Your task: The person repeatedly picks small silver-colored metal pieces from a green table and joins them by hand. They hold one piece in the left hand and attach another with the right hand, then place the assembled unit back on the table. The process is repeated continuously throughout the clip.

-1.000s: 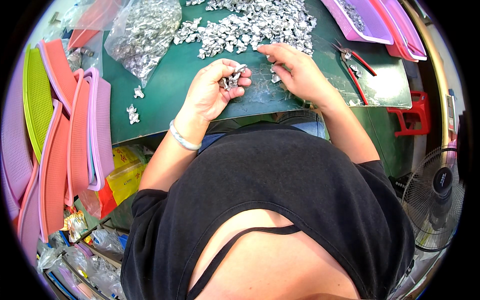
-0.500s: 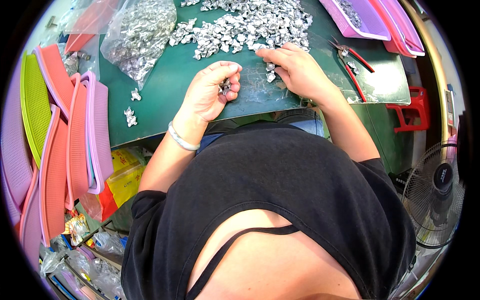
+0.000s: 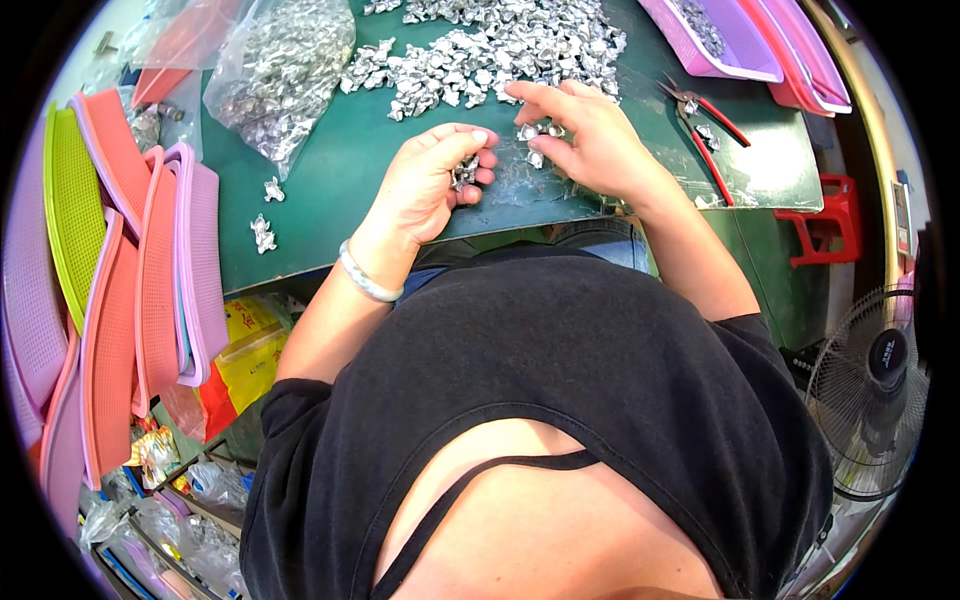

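My left hand, with a pale bangle at its wrist, is curled around several small silvery metal castings, partly hidden by the fingers. Just to its right, my right hand hovers low over the green table, thumb and forefinger apart. Several loose castings lie at the gap between that thumb and forefinger. Beyond both hands spreads a big heap of the same castings. Two single castings lie apart on the left of the table.
A clear plastic bag full of castings stands at the back left. Red-handled pliers lie open on the right, near a purple basket. Stacked plastic baskets crowd the left edge. A red stool and a fan are at right.
My left hand has shifted slightly to the right, still closed on its castings. My right hand's fingers have moved a little, and the loose castings beside its thumb have shifted.
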A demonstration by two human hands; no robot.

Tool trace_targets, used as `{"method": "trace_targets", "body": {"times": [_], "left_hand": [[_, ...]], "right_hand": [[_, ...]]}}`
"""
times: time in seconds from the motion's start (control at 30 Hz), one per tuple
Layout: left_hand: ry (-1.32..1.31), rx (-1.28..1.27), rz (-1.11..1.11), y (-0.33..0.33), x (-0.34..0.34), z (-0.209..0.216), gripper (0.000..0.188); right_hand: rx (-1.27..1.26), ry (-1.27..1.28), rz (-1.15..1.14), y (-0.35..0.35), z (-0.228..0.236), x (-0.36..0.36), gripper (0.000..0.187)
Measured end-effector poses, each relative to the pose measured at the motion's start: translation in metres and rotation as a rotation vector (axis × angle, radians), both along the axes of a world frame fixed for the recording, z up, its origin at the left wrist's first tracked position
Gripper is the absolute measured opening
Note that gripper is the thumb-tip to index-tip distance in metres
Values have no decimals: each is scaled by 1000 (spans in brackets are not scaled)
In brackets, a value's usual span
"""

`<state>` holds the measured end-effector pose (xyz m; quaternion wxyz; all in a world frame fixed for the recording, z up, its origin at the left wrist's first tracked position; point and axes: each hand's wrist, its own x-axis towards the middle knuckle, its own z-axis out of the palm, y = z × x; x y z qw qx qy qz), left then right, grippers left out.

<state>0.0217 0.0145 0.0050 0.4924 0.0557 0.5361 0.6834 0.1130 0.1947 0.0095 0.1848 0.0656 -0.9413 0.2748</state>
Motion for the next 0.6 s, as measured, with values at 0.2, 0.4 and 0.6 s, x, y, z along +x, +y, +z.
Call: {"method": "trace_targets", "body": {"times": [0.2,0.4,0.6], "left_hand": [[74,0,-61,6,6,1,14],[5,32,-17,2,4,7,11],[110,29,-7,1,6,3,11]], "right_hand": [[-142,125,79,-15,12,-1,50],[-292,87,72,-14,6,2,49],[-459,39,77,-14,1,2,43]]}}
